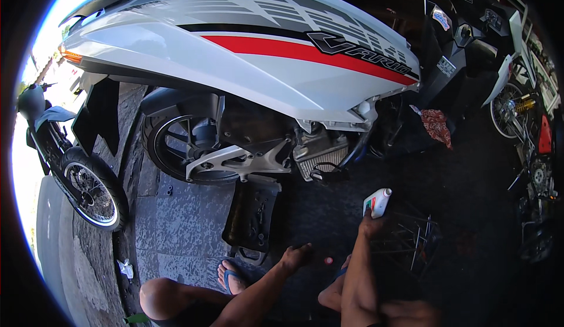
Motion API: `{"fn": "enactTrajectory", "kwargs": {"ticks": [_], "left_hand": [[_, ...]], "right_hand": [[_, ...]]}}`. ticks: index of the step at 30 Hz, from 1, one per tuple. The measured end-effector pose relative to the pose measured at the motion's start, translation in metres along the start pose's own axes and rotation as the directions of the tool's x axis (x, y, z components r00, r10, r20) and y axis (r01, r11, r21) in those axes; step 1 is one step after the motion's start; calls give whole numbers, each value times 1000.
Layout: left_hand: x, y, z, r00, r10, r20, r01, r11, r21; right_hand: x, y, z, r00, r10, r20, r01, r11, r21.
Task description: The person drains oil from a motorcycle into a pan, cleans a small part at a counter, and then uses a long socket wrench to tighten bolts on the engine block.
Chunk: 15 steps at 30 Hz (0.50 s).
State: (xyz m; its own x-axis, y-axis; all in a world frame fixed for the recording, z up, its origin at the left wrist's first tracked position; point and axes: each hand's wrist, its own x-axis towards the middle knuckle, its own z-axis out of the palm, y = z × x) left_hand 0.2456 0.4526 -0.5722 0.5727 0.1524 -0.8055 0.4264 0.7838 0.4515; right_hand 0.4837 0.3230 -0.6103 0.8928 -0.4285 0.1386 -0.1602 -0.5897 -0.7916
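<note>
1 white plastic bottle (379, 202) tilts at 4 o'clock of centre, grasped by the right hand (370, 226); it should prove light, squeezable and slick if oily, best held mid-body. Whether the left hand (295, 258), near 6 o'clock, is relaxed or clenched cannot be told.

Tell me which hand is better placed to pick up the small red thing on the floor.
Probably the left hand: it looks empty and is nearer the small red thing, while the right hand holds the white bottle.
</note>
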Motion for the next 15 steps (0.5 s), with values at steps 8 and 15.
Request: {"fn": "enactTrajectory", "kwargs": {"ticks": [8, 15], "left_hand": [[47, 51, 23, 902, 249, -353, -71, 892, 446], [50, 81, 53, 776, 610, -160, -434, 701, 565]], "right_hand": [[-146, -22, 15, 898, 323, 299, -328, 944, -33], [-171, -38, 63, 918, 251, 307, -316, 931, 184]]}}
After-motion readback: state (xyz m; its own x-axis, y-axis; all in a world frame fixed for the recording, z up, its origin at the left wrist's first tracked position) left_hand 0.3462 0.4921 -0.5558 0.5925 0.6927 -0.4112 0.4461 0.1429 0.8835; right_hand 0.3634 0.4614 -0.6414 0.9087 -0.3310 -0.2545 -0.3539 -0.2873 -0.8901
